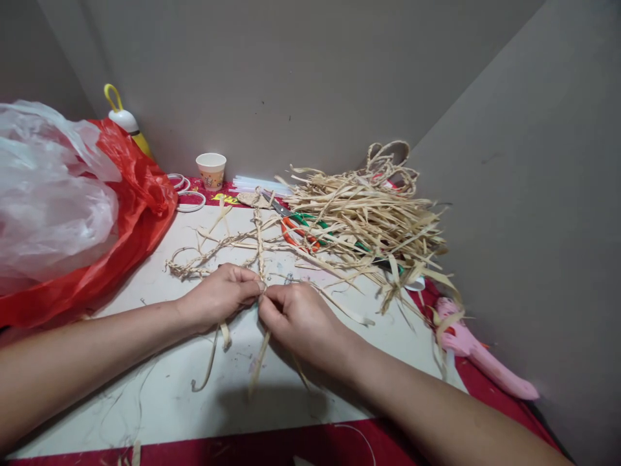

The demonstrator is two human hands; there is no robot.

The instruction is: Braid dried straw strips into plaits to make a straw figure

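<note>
A braid of pale dried straw [259, 243] runs from the far side of the white board toward me, and its near end sits in my fingers. My left hand [226, 291] is closed in a pinch on that end. My right hand [298, 317] pinches the same spot from the other side, thumb and forefinger touching the left fingertips. Loose straw strands [259, 366] hang out below both hands. Another length of thin braid [194, 266] curls on the board beyond my left hand. The exact strands between the fingertips are partly hidden.
A heap of straw strips [359, 207] lies at the back right, with orange-and-green-handled scissors [295, 230] beside it. Red and white plastic bags [140, 194] bulge at the left. A paper cup [211, 171], a yellow-white bottle [125, 122] and a pink object [485, 362] stand or lie around.
</note>
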